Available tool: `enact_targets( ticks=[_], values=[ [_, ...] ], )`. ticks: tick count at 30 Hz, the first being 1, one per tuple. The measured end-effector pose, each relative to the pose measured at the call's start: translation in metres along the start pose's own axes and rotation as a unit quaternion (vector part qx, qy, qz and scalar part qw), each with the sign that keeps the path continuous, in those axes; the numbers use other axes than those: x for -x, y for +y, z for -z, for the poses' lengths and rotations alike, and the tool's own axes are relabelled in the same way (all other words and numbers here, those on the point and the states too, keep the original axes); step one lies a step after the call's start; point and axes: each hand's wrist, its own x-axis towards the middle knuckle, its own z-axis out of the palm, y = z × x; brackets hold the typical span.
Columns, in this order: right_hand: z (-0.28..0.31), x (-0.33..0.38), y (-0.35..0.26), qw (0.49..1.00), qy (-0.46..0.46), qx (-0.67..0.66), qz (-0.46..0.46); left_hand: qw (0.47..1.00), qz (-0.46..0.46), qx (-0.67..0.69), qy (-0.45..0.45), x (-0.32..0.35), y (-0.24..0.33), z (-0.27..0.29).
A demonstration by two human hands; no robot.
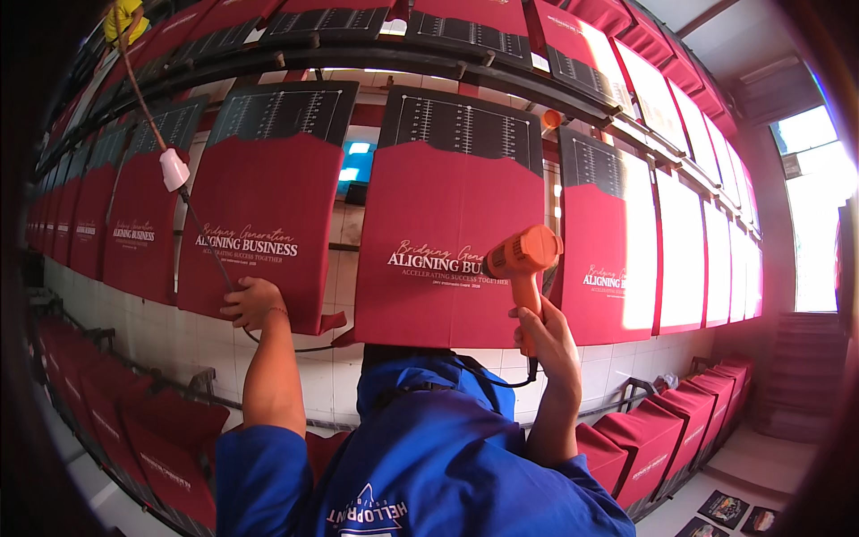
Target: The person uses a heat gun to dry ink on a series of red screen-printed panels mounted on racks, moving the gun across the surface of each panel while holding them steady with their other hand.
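My right hand (552, 338) is wrapped round the handle of an orange hair dryer or heat gun (530, 251). Its barrel lies over the white print on a red panel (447, 206) with a dark top band. A dark cord (501, 384) hangs from the handle's end. To the left, my left hand (257, 302) has its fingers curled on a dark power cable (208, 234), beside the lower edge of another red printed panel (268, 192). That cable runs up to a pale pink connector (174, 170), joined to a brown cord above.
Rows of matching red panels (143, 201) rest along dark metal rails (429, 64). More red panels (165, 430) line a lower rack behind me. A person in yellow (125, 20) is at the far upper left. Bright sunlight falls on the right-hand panels (677, 251).
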Motion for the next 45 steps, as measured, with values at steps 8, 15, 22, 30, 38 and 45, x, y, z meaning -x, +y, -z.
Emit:
enact_targets(
  ticks=[8,15,22,30,38,45],
  values=[
    [-0.006,-0.007,-0.005,1.0,-0.011,-0.015,0.014,1.0,-0.005,0.01,0.002,0.001,-0.001,0.0],
    [-0.008,-0.009,-0.001,0.999,-0.035,0.016,0.014,1.0,-0.007,0.013,0.004,0.001,0.001,0.002],
    [-0.014,-0.003,-0.007,0.999,-0.029,0.039,-0.013,1.0,-0.005,0.003,0.002,0.001,0.001,0.004],
    [-0.021,-0.002,-0.013,0.999,-0.032,0.002,0.004,1.0,-0.017,0.002,0.024,-0.002,-0.003,-0.005],
    [-0.023,-0.004,-0.017,1.0,-0.024,-0.01,0.014,1.0,-0.019,0.001,0.017,-0.001,-0.002,0.0],
    [-0.027,-0.009,-0.024,0.999,-0.034,-0.011,0.006,0.999,-0.025,-0.006,0.024,-0.002,-0.004,-0.004]
  ],
)
